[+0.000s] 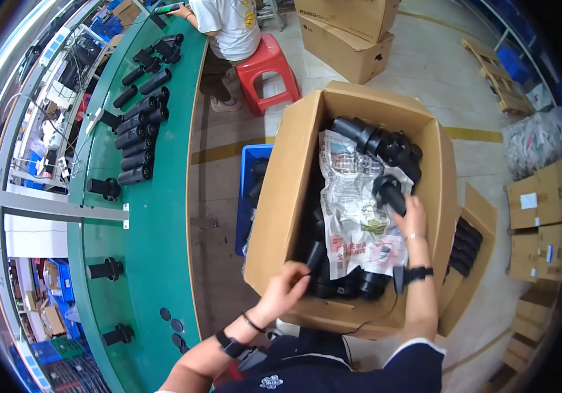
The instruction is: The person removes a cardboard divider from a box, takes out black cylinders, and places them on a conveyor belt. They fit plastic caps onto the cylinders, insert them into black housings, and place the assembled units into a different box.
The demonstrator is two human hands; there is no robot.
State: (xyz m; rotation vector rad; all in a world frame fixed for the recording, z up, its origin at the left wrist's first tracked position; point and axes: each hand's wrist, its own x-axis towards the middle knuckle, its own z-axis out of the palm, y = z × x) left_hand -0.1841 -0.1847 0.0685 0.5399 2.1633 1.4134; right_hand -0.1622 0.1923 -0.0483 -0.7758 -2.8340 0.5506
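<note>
My right hand [414, 219] is closed round one end of a black flanged tube [392, 194], over the sheet of newspaper [353, 196] inside a large cardboard box [277, 190]. More black tubes [354, 131] lie beyond the paper at the box's far end. Others show under its near edge. My left hand [284, 288] is at the box's near left rim, fingers curled together. Its fingertips are close to a black tube [316, 257] in the box; whatever they pinch is too small to make out.
A long green workbench [163, 242] on the left carries rows of black tubes [138, 137] and several discs [176, 325]. Beside the box stand a blue crate [245, 196] and a smaller carton [480, 203] of black parts. Ahead, a person [228, 33] sits on a red stool [268, 72].
</note>
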